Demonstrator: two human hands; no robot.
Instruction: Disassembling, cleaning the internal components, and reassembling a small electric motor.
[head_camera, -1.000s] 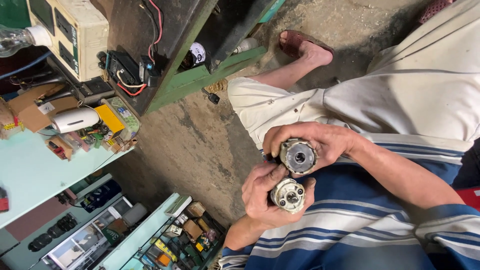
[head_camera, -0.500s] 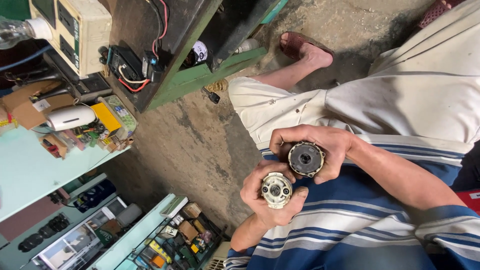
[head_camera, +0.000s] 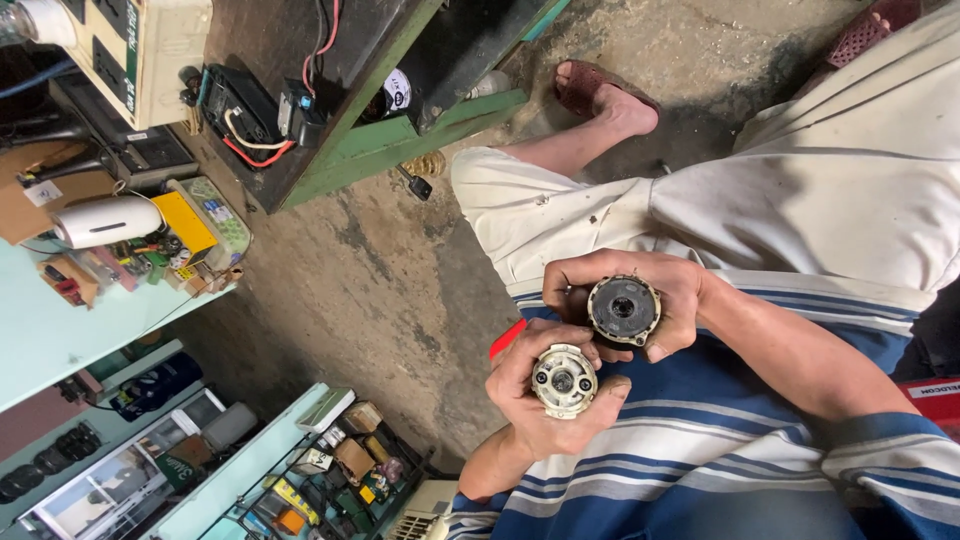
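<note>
Pulled apart since a second ago, your right hand (head_camera: 640, 300) grips the dark gear housing (head_camera: 623, 310) and your left hand (head_camera: 545, 400) the pale motor end (head_camera: 564, 380), open faces turned up for your inspection.

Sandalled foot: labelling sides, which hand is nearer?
Right: right hand, gripping the dark round part, is below the foot; left hand, gripping the pale round part, lies farther.

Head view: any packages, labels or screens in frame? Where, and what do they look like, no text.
Round label: white with dark print, under the green bench, top centre.
Yellow package: flat, rectangular, on the pale shelf at left.
Small boxes: brown and coloured, packed in the rack at bottom centre.
Red tag: right edge, partly cut off.
</note>
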